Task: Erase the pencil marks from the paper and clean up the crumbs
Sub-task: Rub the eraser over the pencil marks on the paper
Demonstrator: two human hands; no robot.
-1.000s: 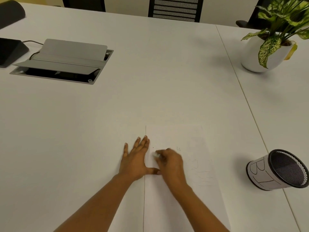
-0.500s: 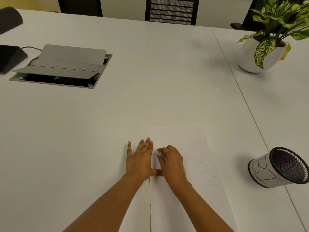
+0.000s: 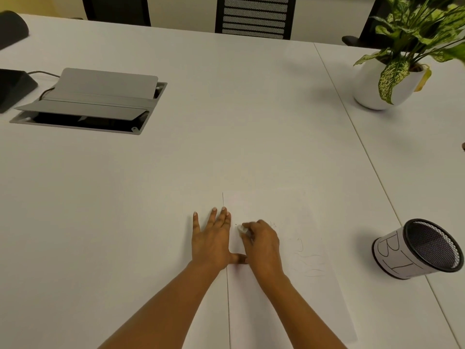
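Right hand (image 3: 261,244) is curled, its fingertips pinching a small white eraser (image 3: 243,229) whose tip sticks out on the left side of the hand and appears to touch the paper (image 3: 289,311). The eraser sits just inside the sheet's left edge, near its upper part, close beside the left hand's fingers.

Left hand (image 3: 212,240) lies flat and open on the bench (image 3: 151,197), fingers straight and slightly spread. It straddles the paper's left edge: most of the palm is on the bare bench, while the thumb reaches across onto the sheet and touches the heel of the right hand.

Faint pencil marks (image 3: 309,263), wavy lines and a few small figures, lie on the sheet to the right of the right hand, apart from the eraser. A tiny scribble (image 3: 273,224) shows just past the knuckles.

Well apart to the right is a black mesh cup (image 3: 417,250) wrapped in lettered white paper. At the far right corner is a leafy plant in a white pot (image 3: 372,84); at the far left, a grey cable hatch (image 3: 95,96) stands open.
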